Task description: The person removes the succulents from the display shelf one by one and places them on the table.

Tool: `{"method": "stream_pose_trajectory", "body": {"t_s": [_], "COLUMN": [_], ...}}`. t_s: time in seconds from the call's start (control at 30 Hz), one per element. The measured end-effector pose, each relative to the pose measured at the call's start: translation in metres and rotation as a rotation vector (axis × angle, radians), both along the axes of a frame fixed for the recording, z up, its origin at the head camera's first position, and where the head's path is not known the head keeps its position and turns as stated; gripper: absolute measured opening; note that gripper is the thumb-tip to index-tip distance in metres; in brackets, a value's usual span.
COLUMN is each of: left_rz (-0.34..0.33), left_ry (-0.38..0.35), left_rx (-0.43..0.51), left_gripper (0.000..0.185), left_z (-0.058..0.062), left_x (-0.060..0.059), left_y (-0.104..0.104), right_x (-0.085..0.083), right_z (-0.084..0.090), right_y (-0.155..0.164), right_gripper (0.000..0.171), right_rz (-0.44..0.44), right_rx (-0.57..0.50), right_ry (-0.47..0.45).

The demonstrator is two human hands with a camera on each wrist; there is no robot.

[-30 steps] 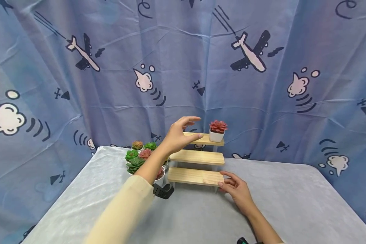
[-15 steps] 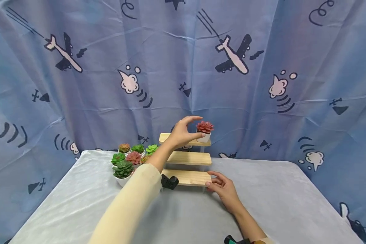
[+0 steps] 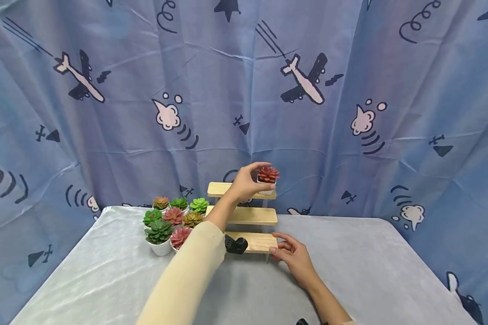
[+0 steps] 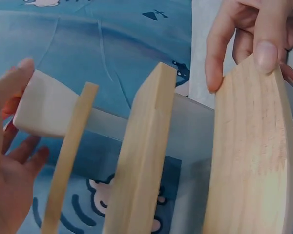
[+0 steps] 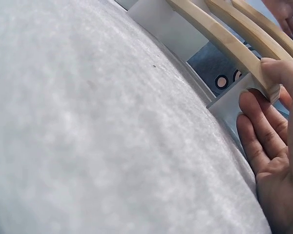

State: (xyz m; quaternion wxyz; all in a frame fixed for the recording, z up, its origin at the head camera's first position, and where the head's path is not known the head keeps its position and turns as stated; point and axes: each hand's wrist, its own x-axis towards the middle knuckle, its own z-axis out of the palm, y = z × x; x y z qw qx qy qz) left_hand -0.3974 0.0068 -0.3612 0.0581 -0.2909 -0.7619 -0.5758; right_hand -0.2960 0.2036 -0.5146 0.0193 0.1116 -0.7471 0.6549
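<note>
Gripping the small red succulent pot (image 3: pixel 267 178), the left hand (image 3: pixel 246 183) has thumb and fingers curled round its white base; the pot sits at the right end of the top step of the wooden stepped shelf (image 3: pixel 244 215). Left wrist view: white pot side (image 4: pixel 48 105) against the top plank, left-hand fingers (image 4: pixel 10 87) wrapped on it, red leaves barely peeking behind the thumb. Cream sleeve (image 3: pixel 187 280) runs up from the bottom edge, a black wrist mount (image 3: pixel 235 245) in front of the lowest step.

Right hand (image 3: pixel 293 255) rests on the table (image 3: pixel 370 275) at the right end of the lowest step, fingers loosely bent, thumb on the plank's top edge and fingertips touching its end; more a steadying touch than a full grasp. Right wrist view: thumb tip on the plank corner, fingers (image 5: pixel 256 131) against the white leg under it.

Cluster of potted succulents (image 3: pixel 171 221), green and red, stands on the table just left of the shelf, touching one another. Middle step bare. Blue curtain (image 3: pixel 349 90) with plane and cloud prints hangs behind. Table covered in pale grey cloth.
</note>
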Motion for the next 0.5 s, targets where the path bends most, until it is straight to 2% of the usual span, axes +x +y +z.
{"method": "stream_pose_trajectory", "body": {"t_s": [0.13, 0.27, 0.37, 0.5], "left_rz": [0.033, 0.063, 0.052, 0.045], "left_ry": [-0.011, 0.012, 0.02, -0.004], "left_rx": [0.014, 0.011, 0.012, 0.04], "left_gripper": [0.055, 0.051, 0.05, 0.05], "left_z": [-0.008, -0.013, -0.014, -0.013], "left_x": [-0.002, -0.002, -0.002, 0.003], "left_y": [0.0, -0.001, -0.001, -0.004], "right_x": [-0.001, -0.001, 0.001, 0.001], "right_z": [0.001, 0.002, 0.002, 0.003], "right_y": [-0.001, -0.002, -0.002, -0.002], "right_gripper": [0.05, 0.05, 0.05, 0.051], "right_rz": [0.0, -0.003, -0.014, -0.02], "right_rx": [0.002, 0.013, 0.011, 0.006], "right_ry": [0.001, 0.002, -0.007, -0.024]}}
